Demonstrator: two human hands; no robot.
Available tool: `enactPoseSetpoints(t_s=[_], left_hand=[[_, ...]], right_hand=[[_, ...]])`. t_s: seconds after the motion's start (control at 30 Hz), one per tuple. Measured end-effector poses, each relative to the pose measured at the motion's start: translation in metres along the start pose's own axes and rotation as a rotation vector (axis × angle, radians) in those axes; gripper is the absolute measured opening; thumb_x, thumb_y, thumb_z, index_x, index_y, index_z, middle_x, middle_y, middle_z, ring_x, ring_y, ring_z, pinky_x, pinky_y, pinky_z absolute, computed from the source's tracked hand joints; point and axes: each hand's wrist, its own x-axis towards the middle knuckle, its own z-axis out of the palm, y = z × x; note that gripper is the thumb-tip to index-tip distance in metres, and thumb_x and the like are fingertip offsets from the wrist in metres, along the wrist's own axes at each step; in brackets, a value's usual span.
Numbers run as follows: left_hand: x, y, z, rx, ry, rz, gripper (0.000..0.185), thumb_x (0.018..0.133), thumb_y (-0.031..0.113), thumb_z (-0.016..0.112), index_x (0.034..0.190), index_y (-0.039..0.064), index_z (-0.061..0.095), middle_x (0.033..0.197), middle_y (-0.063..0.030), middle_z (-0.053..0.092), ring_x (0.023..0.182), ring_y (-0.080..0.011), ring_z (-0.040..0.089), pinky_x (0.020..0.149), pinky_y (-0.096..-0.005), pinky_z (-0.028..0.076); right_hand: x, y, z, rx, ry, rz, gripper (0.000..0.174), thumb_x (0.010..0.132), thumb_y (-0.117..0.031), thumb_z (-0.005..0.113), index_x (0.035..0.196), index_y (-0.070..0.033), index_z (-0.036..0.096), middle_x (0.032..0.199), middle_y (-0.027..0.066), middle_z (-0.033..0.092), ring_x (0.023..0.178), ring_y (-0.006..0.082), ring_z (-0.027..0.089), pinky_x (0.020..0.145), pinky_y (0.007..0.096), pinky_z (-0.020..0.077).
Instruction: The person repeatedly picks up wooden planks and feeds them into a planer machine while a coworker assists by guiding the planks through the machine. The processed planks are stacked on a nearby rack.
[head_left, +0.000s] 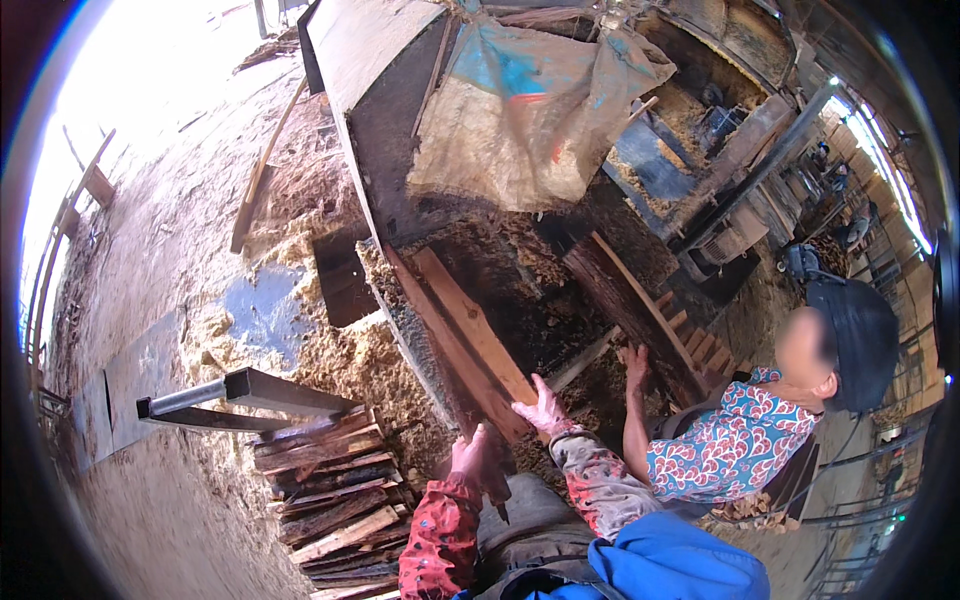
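Note:
Two long wooden boards lie side by side on a machine's bed strewn with sawdust, their far ends under a hanging woven plastic sack (517, 127). My left hand (469, 454) grips the near end of the reddish-brown board (450, 345). My right hand (544, 409) rests at the near end of the lighter board (480, 326), its fingers apart; whether it grips the board is unclear. To the right, a bark-edged slab (637, 315) lies at a slant, with a co-worker's hand (635, 364) beside it.
A co-worker in a patterned top (739, 442) stands close on my right. Stacked wood slabs (345, 495) lie at lower left, below a metal frame (247, 397). Sawdust (330, 345) is heaped left of the machine's metal edge (405, 330). More cut pieces (701, 345) lie behind the bark-edged slab.

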Motion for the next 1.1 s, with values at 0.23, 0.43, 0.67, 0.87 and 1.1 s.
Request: enactPoseSetpoints(t_s=[0.23, 0.43, 0.67, 0.87, 1.1], left_hand=[[-0.001, 0.006, 0.008, -0.018, 0.043, 0.013, 0.029, 0.096, 0.028, 0.055, 0.084, 0.003, 0.062, 0.070, -0.0045, 0.062, 0.062, -0.0172, 0.060, 0.056, -0.0321, 0.050], [0.011, -0.002, -0.017, 0.059, 0.013, -0.016, 0.036, 0.094, 0.041, 0.059, 0.098, 0.005, 0.066, 0.082, -0.0063, 0.067, 0.067, -0.0189, 0.065, 0.063, -0.0343, 0.055], [0.011, -0.001, 0.005, 0.054, 0.109, -0.070, 0.042, 0.092, 0.048, 0.059, 0.098, 0.006, 0.063, 0.072, 0.0003, 0.056, 0.057, -0.0160, 0.053, 0.054, -0.0307, 0.047], [-0.004, 0.005, -0.006, 0.091, 0.055, -0.031, 0.032, 0.090, 0.033, 0.067, 0.102, 0.003, 0.061, 0.076, -0.0021, 0.060, 0.062, -0.0172, 0.058, 0.056, -0.0331, 0.050], [-0.003, 0.008, -0.007, 0.094, 0.041, -0.008, 0.035, 0.087, 0.028, 0.070, 0.106, 0.000, 0.061, 0.083, -0.0053, 0.064, 0.069, -0.0182, 0.062, 0.062, -0.0336, 0.053]], right_hand=[[-0.019, -0.011, 0.045, -0.024, -0.091, 0.028, 0.120, 0.064, -0.042, 0.087, 0.150, -0.001, 0.014, 0.142, 0.0298, 0.040, 0.133, 0.0385, 0.040, 0.108, 0.0419, 0.0361], [-0.035, -0.055, -0.005, 0.172, -0.212, -0.055, 0.110, 0.066, -0.040, 0.085, 0.147, 0.003, 0.024, 0.139, 0.0275, 0.045, 0.130, 0.0335, 0.044, 0.107, 0.0398, 0.0373], [-0.057, 0.011, 0.059, 0.118, -0.133, -0.105, 0.088, 0.073, -0.036, 0.079, 0.140, -0.001, 0.034, 0.127, 0.0252, 0.056, 0.120, 0.0358, 0.053, 0.099, 0.0427, 0.0438], [-0.086, -0.037, 0.044, -0.045, -0.226, -0.021, 0.083, 0.077, -0.036, 0.073, 0.142, -0.005, 0.031, 0.108, 0.0291, 0.063, 0.103, 0.0435, 0.061, 0.088, 0.0482, 0.0486], [-0.092, -0.054, 0.038, -0.262, -0.262, -0.033, 0.089, 0.077, -0.037, 0.071, 0.141, 0.006, 0.027, 0.103, 0.0307, 0.063, 0.099, 0.0441, 0.062, 0.085, 0.0481, 0.0495]])
